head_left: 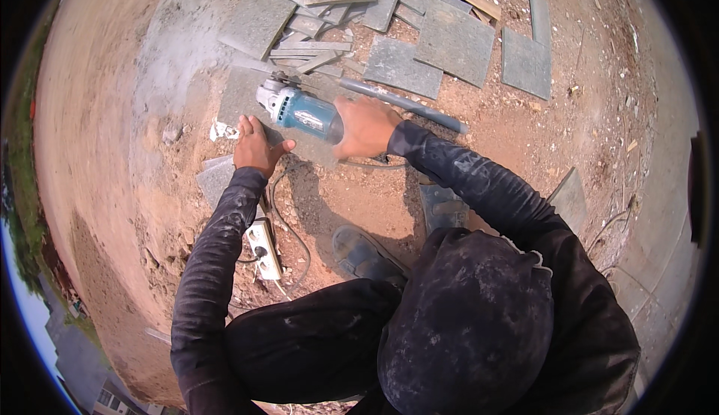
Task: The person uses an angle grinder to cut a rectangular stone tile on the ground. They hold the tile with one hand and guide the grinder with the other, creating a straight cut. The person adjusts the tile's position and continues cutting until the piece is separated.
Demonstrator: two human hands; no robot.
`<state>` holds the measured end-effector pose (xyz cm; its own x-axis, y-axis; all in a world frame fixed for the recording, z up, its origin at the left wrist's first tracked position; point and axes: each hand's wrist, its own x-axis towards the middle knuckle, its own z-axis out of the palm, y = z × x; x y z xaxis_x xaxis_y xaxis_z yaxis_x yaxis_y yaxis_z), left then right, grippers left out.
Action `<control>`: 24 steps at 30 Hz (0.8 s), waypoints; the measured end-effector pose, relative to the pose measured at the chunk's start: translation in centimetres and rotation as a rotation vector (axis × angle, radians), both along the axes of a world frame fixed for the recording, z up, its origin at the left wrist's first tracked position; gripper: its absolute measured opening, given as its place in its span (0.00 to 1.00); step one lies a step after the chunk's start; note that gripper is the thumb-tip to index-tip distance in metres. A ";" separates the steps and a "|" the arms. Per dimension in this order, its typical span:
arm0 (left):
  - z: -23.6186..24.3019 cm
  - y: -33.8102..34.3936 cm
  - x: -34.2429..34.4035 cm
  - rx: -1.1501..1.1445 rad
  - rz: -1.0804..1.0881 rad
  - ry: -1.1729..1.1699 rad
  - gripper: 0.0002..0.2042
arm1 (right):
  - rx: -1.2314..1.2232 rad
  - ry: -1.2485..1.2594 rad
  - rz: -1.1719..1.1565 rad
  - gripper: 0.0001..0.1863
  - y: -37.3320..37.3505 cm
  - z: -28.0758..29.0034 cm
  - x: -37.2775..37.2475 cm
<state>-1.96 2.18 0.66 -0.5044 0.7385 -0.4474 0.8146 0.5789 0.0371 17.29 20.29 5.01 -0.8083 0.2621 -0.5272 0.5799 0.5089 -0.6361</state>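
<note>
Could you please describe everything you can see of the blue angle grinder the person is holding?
The angle grinder has a teal-blue plastic body and a grey metal head at its upper-left end. It lies tilted over a grey stone tile on the dusty ground. The right hand grips its rear end; the left hand rests on the tile beside it, not on the tool. A cable runs on the dirt below it. Whether the disc is spinning cannot be told.

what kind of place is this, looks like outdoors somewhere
Most likely an outdoor building or paving site. The ground is bare reddish dirt, grey stone tiles and offcuts lie in a heap, and the right hand holds a blue angle grinder on a slab that the left hand steadies.
</note>
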 end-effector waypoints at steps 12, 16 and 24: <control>-0.7 -0.7 -0.2 0.077 -0.061 0.066 0.54 | -0.035 -0.007 0.014 0.34 0.4 0.6 0.7; -0.3 -0.3 -0.1 0.048 -0.043 0.052 0.54 | -0.016 0.002 0.013 0.34 0.2 0.5 1.2; -0.8 -0.7 -0.3 0.065 -0.067 0.066 0.55 | -0.015 -0.003 0.012 0.35 0.1 0.4 1.4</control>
